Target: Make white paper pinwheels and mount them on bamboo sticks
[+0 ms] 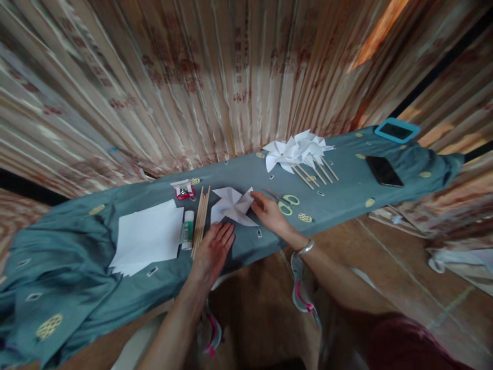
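Observation:
A white paper pinwheel (pixel 232 203) without a stick lies in front of me on the cloth-covered table. My left hand (pixel 215 245) rests at its lower edge, fingers stretched out and lying flat. At the pinwheel's right side, my right hand (pixel 268 211) has its thumb and fingers closed on a blade. Green-handled scissors (pixel 285 201) lie just right of that hand. Left of the pinwheel are several wooden sticks (pixel 201 218) and a green-and-white glue stick (pixel 188 229).
A stack of white paper sheets (pixel 148 237) lies on the left, below a small red-and-white box (pixel 184 190). Several pinwheels on sticks (pixel 296 151) lie at the back. On the right are a black phone (pixel 384 170) and a blue-framed device (pixel 396 130). A curtain (pixel 239 77) hangs behind the table.

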Demonstrator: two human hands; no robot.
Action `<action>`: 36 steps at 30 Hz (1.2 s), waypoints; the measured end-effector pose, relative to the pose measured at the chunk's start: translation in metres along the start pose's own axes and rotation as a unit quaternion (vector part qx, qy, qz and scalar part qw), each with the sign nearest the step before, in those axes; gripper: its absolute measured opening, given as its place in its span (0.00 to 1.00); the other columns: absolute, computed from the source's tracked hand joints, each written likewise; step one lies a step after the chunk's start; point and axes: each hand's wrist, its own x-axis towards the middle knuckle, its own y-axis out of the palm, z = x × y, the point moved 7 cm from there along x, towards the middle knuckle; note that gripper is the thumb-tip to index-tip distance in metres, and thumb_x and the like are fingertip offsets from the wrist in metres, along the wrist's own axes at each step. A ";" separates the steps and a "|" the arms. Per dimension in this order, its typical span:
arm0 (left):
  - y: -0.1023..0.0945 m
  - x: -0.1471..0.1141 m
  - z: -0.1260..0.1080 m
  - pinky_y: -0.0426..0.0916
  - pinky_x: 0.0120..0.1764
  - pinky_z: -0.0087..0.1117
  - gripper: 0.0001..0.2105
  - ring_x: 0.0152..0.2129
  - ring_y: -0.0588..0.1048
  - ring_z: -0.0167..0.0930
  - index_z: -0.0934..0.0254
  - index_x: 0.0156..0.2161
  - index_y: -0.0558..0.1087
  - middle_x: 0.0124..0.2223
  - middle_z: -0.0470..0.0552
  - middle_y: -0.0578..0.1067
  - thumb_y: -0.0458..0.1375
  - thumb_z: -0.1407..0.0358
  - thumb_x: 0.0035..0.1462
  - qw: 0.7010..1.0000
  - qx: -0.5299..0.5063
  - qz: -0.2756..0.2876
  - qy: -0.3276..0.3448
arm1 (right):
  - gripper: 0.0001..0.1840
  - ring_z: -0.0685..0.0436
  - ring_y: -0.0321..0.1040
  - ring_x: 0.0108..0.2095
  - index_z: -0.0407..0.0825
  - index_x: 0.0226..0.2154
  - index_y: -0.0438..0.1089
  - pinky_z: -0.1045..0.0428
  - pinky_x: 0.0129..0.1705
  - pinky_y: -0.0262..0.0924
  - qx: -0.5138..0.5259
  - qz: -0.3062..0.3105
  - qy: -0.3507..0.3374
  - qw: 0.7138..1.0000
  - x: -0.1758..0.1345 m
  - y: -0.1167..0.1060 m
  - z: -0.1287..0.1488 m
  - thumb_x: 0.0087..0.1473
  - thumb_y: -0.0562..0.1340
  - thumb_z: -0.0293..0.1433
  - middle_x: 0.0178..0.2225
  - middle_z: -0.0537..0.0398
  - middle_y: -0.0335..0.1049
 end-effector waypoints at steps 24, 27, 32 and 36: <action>0.045 0.046 0.007 0.70 0.39 0.30 0.07 0.30 0.76 0.29 0.63 0.34 0.72 0.32 0.49 0.76 0.58 0.61 0.58 0.997 -0.066 0.050 -0.009 | 0.20 0.42 0.76 0.34 0.50 0.51 0.68 0.46 0.37 0.69 0.026 -0.029 -0.026 0.999 -0.015 -0.025 0.020 0.56 0.55 0.31 0.38 0.51 0.78; 0.049 0.052 0.007 0.71 0.37 0.31 0.08 0.27 0.75 0.29 0.64 0.34 0.72 0.30 0.48 0.76 0.55 0.62 0.60 0.997 -0.070 0.045 0.001 | 0.20 0.41 0.76 0.33 0.49 0.50 0.69 0.45 0.37 0.68 0.010 -0.028 -0.031 0.999 -0.016 -0.026 0.023 0.56 0.55 0.31 0.40 0.49 0.78; 0.054 0.061 0.008 0.71 0.33 0.29 0.06 0.23 0.74 0.27 0.65 0.34 0.72 0.27 0.47 0.77 0.53 0.71 0.59 0.997 -0.067 0.042 0.008 | 0.20 0.41 0.76 0.33 0.48 0.50 0.69 0.45 0.37 0.68 0.005 -0.026 -0.035 0.999 -0.018 -0.031 0.025 0.55 0.55 0.31 0.39 0.48 0.77; 0.059 0.059 0.007 0.72 0.35 0.30 0.06 0.24 0.75 0.28 0.65 0.34 0.73 0.28 0.46 0.78 0.56 0.75 0.53 0.996 -0.064 0.058 0.018 | 0.19 0.41 0.75 0.34 0.50 0.50 0.69 0.45 0.40 0.68 0.016 -0.038 -0.026 0.999 -0.016 -0.036 0.021 0.55 0.56 0.31 0.38 0.50 0.78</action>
